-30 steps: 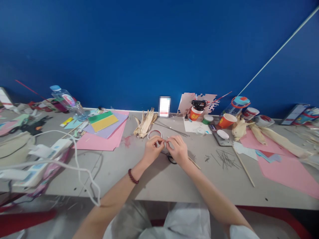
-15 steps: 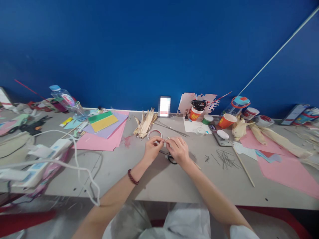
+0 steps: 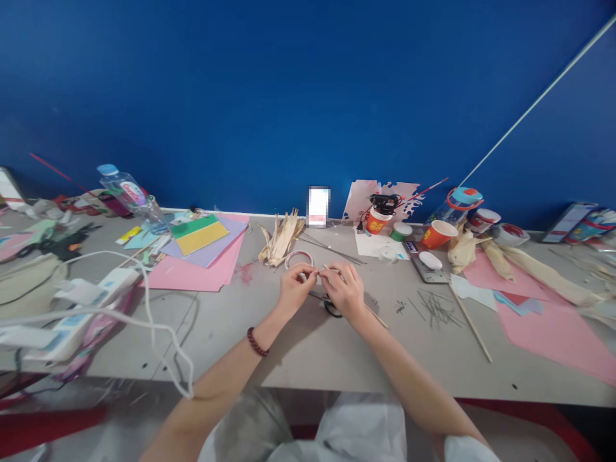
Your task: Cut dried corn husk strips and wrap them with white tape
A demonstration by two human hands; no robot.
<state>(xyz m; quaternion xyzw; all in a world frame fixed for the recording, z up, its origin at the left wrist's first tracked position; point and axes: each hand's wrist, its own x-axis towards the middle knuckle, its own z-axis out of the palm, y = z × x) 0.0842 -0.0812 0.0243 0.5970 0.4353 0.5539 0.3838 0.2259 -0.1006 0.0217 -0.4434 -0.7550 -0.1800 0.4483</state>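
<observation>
My left hand (image 3: 294, 289) is closed in a pinch, its fingertips meeting those of my right hand over the middle of the table. What the left fingers hold is too small to make out. My right hand (image 3: 344, 289) is also closed, and a thin wooden stick (image 3: 378, 317) appears to run through it, its lower end showing past the wrist. Below the hands lie scissors (image 3: 332, 308) with black handles, partly hidden. A roll of tape (image 3: 299, 259) lies just behind my left hand, beside a bundle of dried corn husks (image 3: 282, 239).
Coloured paper sheets (image 3: 192, 273) and a power strip (image 3: 86, 314) with looping white cables lie left. A phone (image 3: 318, 206) stands against the blue wall. To the right are cut wires (image 3: 437, 308), an orange paper cup (image 3: 439, 235), another wooden stick (image 3: 471, 321) and pink paper (image 3: 553, 333).
Both hands stay in the same place, fingertips together. Only the right fingers seem to shift very slightly.
</observation>
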